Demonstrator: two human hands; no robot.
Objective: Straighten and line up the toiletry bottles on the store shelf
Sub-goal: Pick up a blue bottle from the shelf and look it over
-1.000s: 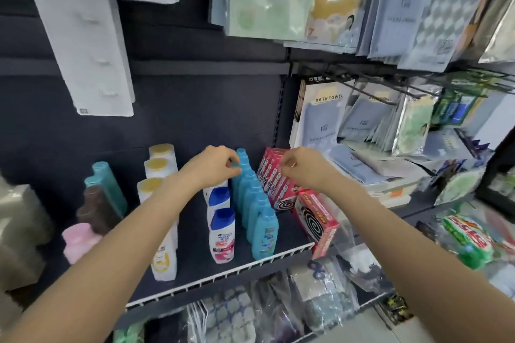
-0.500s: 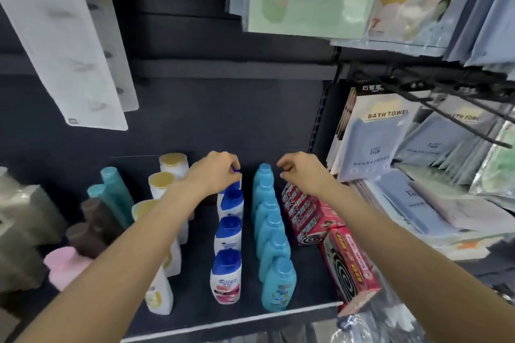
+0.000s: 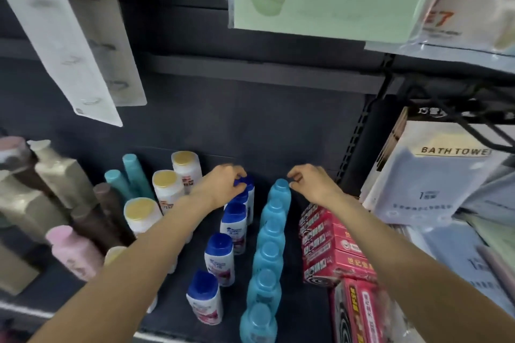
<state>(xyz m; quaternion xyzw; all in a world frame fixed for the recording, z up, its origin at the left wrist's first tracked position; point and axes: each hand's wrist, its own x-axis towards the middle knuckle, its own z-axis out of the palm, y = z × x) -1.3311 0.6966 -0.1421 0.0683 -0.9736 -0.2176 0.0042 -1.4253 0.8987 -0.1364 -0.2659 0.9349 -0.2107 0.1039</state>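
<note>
- Dark shelf (image 3: 306, 312) carries all the bottles, w/ red boxes (image 3: 331, 248) just right of them.
- Teal bottles (image 3: 269, 256): row runs front to back, looks aligned, prob. done.
- Blue-capped white bottles (image 3: 220, 256): row slants a bit, yellow-capped bottles (image 3: 167, 189) uneven; both left to do.
- Left hand (image 3: 223, 186) grips rearmost blue cap.
- Right hand (image 3: 312, 182) curled, fingertips at rear teal cap, holds nothing.

Left hand (image 3: 223, 185) grips the blue cap of the rearmost white bottle (image 3: 246, 189). Right hand (image 3: 312, 184), fingers curled, touches the rear teal bottle (image 3: 280, 192). Both rows run front to back on the dark shelf (image 3: 172, 315); red boxes (image 3: 331, 248) sit right.
</note>
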